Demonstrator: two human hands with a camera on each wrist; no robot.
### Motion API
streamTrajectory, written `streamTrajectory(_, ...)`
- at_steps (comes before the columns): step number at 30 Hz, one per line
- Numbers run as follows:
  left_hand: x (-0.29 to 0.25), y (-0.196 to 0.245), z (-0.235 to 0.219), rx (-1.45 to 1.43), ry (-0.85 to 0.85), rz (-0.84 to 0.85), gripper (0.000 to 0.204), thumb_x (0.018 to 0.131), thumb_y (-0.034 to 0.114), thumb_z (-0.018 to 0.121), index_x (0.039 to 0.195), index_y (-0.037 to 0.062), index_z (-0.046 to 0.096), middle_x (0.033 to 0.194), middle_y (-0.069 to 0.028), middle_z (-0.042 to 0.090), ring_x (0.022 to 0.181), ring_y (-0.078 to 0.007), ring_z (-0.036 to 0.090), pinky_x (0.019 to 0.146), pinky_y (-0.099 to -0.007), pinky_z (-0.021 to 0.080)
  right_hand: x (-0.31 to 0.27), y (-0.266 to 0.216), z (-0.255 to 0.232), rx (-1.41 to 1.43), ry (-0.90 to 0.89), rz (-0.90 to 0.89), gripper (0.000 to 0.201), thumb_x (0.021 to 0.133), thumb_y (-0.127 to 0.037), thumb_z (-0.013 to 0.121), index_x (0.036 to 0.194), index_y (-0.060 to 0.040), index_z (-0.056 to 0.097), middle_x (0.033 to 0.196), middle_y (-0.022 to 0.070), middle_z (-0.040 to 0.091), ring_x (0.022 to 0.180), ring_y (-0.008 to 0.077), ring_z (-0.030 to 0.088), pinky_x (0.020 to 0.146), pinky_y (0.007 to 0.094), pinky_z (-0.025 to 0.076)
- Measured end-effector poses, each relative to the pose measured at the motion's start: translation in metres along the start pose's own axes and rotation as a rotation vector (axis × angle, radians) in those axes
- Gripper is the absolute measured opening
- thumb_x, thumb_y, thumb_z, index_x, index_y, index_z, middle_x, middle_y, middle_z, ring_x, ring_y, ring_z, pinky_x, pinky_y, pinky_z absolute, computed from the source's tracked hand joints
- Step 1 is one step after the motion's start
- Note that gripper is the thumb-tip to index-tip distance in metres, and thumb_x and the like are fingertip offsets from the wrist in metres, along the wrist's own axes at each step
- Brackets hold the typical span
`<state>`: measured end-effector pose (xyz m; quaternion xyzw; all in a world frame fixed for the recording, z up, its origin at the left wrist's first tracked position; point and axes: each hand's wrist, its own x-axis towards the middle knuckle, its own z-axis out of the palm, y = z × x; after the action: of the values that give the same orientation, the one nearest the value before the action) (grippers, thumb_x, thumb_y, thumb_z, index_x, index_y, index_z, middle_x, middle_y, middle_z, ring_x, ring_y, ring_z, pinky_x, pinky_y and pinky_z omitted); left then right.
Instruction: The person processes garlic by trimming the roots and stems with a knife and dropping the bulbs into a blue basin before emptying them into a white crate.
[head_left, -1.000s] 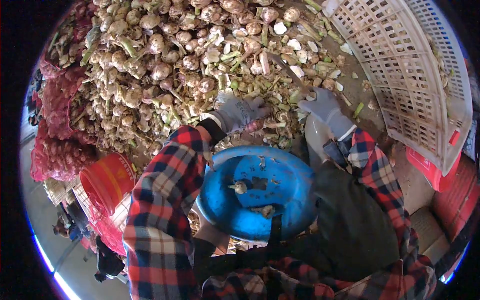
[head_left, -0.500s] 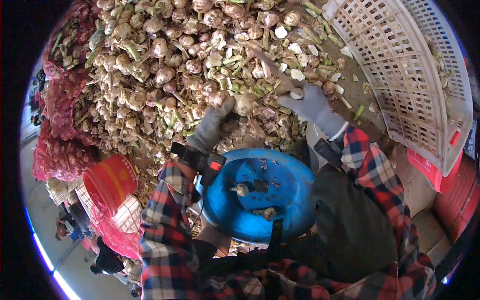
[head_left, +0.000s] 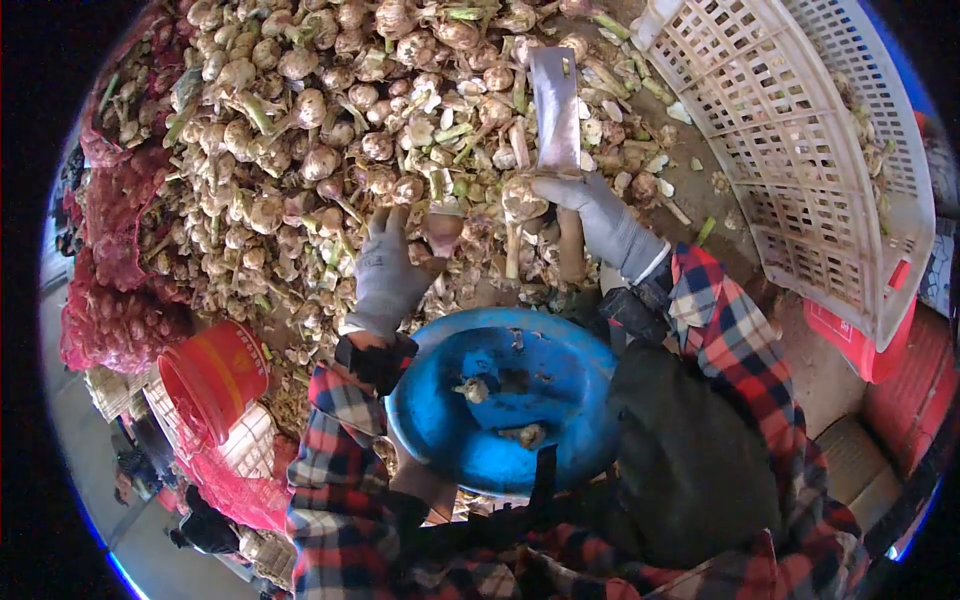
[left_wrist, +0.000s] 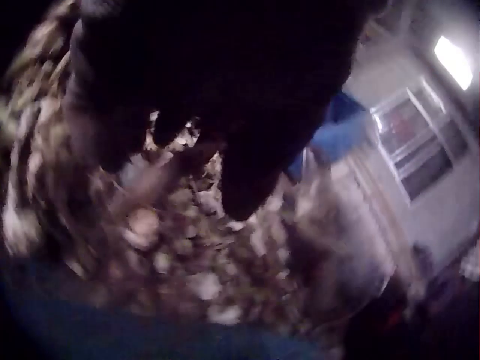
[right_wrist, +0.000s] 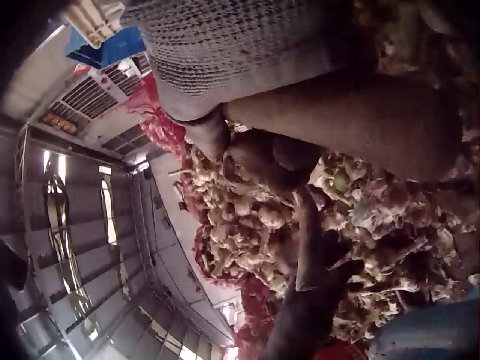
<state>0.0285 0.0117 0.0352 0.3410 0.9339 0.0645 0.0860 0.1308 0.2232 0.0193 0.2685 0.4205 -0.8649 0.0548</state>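
My gloved right hand (head_left: 600,222) grips the wooden handle (head_left: 571,245) of a knife (head_left: 557,110), its broad blade pointing away over the heap. A garlic bulb (head_left: 525,198) with its stem pointing toward me is held at that hand's thumb, beside the handle. In the right wrist view the handle (right_wrist: 352,124) and the garlic bulb (right_wrist: 262,161) show close up. My gloved left hand (head_left: 385,275) is at the near edge of the heap, fingers spread. Near its thumb is another garlic bulb (head_left: 443,232), blurred. The left wrist view is dark and blurred.
A large heap of garlic (head_left: 310,130) with cut stems spreads ahead. A blue basin (head_left: 420,440) sits before me with a garlic bulb (head_left: 472,390) in it. White crates (head_left: 780,140) stand at right. A red bucket (head_left: 215,375) and red mesh sacks (head_left: 120,270) are at left.
My left hand has moved left from beside the knife, its fingers spreading. The knife has swung from slanting left to nearly straight ahead, and a garlic bulb now shows at my right thumb.
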Motion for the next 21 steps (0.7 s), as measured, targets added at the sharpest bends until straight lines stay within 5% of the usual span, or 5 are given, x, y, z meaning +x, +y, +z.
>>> streamTrajectory(1, 0.003, 0.003, 0.000, 0.001, 0.001, 0.000, 0.055, 0.064, 0.028, 0.067, 0.105, -0.0002, 0.043, 0.098, -0.0174, 0.052, 0.089, -0.0246, 0.052, 0.073, -0.0317, 0.043, 0.000, 0.000, 0.000, -0.054, 0.003, 0.003, 0.030, 0.068, -0.024, 0.062, 0.090, -0.0027, 0.056, 0.075, 0.0032, 0.057, 0.058, 0.0112, 0.053, 0.050, 0.0228, 0.044)
streamTrajectory(4, 0.007, 0.021, 0.008, -1.043, -0.371, -0.131, 0.061, 0.071, 0.024, 0.062, 0.119, 0.0016, 0.032, 0.107, -0.0158, 0.047, 0.094, -0.0212, 0.049, 0.075, -0.0293, 0.043, 0.000, 0.002, 0.010, -0.091, -0.033, 0.056, 0.034, 0.068, -0.026, 0.062, 0.091, -0.0021, 0.056, 0.076, 0.0028, 0.057, 0.062, 0.0116, 0.054, 0.055, 0.0232, 0.045)
streamTrajectory(7, 0.007, 0.048, 0.007, -1.382, -0.499, -0.119, 0.052, 0.076, 0.020, 0.057, 0.118, 0.0009, 0.034, 0.093, -0.0100, 0.053, 0.076, -0.0149, 0.053, 0.060, -0.0242, 0.044, 0.017, 0.028, 0.004, -0.285, 0.000, -0.016, 0.039, 0.066, -0.030, 0.063, 0.093, -0.0025, 0.055, 0.078, 0.0027, 0.058, 0.069, 0.0126, 0.055, 0.062, 0.0243, 0.044)
streamTrajectory(12, -0.001, 0.045, 0.012, -1.409, -0.475, -0.397, 0.028, 0.080, 0.026, 0.052, 0.094, 0.0024, 0.047, 0.062, 0.0009, 0.045, 0.045, -0.0065, 0.039, 0.038, -0.0179, 0.029, 0.006, -0.003, -0.010, -1.146, 0.230, -0.156, 0.039, 0.062, -0.031, 0.060, 0.098, -0.0171, 0.056, 0.086, 0.0078, 0.059, 0.079, 0.0237, 0.056, 0.073, 0.0315, 0.043)
streamTrajectory(21, -0.010, 0.027, 0.019, -1.588, -0.353, -0.239, 0.031, 0.079, 0.029, 0.052, 0.091, 0.0006, 0.049, 0.062, 0.0001, 0.046, 0.048, -0.0075, 0.039, 0.040, -0.0201, 0.029, -0.011, 0.005, -0.002, -1.413, -0.099, -0.301, 0.034, 0.063, -0.034, 0.057, 0.091, -0.0149, 0.056, 0.080, 0.0092, 0.059, 0.074, 0.0255, 0.057, 0.069, 0.0357, 0.044)
